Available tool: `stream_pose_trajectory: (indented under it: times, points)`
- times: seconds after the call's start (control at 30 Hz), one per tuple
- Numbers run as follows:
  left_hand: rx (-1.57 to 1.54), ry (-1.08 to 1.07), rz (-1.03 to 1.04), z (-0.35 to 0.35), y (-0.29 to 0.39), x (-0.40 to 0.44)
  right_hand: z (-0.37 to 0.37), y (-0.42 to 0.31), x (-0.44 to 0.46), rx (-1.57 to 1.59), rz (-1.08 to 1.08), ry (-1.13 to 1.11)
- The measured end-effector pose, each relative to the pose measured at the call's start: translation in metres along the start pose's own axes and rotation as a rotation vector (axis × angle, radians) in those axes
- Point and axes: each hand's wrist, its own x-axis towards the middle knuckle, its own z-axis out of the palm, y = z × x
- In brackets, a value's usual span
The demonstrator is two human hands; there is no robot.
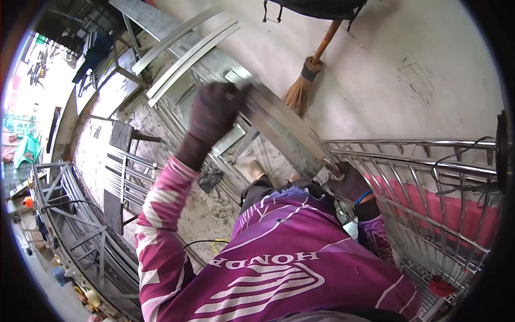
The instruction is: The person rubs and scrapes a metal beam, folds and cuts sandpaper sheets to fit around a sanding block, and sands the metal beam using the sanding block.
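Note:
My left hand (214, 115), in a dark glove, is raised over the workpieces with its fingers closed. Motion blurs it, and what it grips cannot be made out. A long flat metal strip (292, 126) runs diagonally from near its thumb to my right hand (350, 182). That right hand, also dark-gloved with a blue band at the wrist, is closed around the strip's near end. Beneath and beyond lies a metal frame (230, 140) of flat bars. Two curved pale metal strips (193, 60) rest across its far part.
A shiny tubular metal railing (413, 158) stands close on my right. A straw broom (303, 86) leans at the wall ahead. Metal tubes (131, 166) and a long rack of bars (88, 231) lie to the left. A crumpled black bag (210, 180) sits on the stained floor.

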Motion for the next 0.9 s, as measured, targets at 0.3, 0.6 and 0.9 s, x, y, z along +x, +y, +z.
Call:
stream_pose_trajectory:
  times: [0.3, 0.6, 0.9]
  points:
    - [0.063, -0.202, 0.013, 0.027, -0.099, 0.037, -0.002, -0.007, 0.001, -0.067, 0.034, 0.022]
    - [-0.044, -0.036, -0.072, 0.016, -0.063, 0.005, -0.005, -0.008, -0.001, -0.049, -0.056, 0.029]
    - [-1.046, 0.092, -1.095, 0.053, 0.175, -0.156, -0.013, -0.005, 0.004, 0.299, -0.115, -0.186]
